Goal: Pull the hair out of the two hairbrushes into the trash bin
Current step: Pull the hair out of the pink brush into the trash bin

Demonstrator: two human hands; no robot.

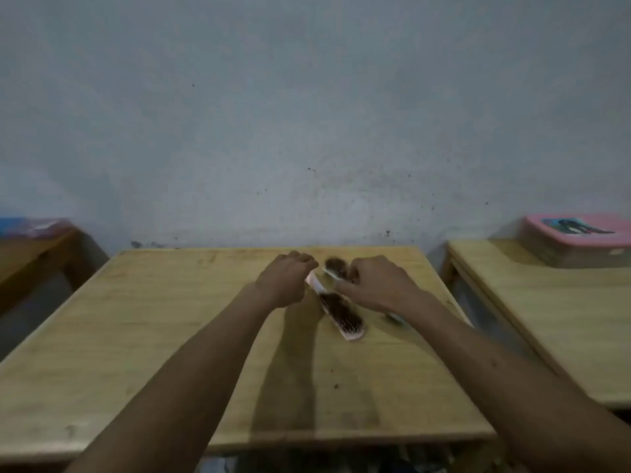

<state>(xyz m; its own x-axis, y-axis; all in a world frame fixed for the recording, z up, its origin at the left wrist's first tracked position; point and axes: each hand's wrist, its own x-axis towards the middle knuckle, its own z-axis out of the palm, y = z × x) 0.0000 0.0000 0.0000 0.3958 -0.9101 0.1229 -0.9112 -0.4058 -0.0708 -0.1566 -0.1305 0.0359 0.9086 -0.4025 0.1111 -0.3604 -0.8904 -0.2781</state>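
Both hands are curled over the two brushes near the far side of the wooden table, and motion blur makes the exact hold hard to judge: the left hand has its fingers bent in a loose fist right at the pale handle of the nearer hairbrush, seemingly gripping that handle, though the contact itself is hidden under the knuckles; the right hand is arched with fingers curled down onto the farther hairbrush, and I cannot tell whether it pinches hair, holds the brush body, or only rests there. Starting closest, the nearer hairbrush lies diagonally on the table, its bristle pad facing up and densely matted with dark hair, so it looks uncleaned. Just beyond it, the farther hairbrush also shows a dark tangle on its head, partly covered by the right hand. By my reading the task is at its very start: both brushes look full, nothing appears pulled free, and no trash bin is in view. Off to the right, on a neighbouring table, sits a box with a pink lid bearing a dark picture; no writing or brand is legible anywhere.
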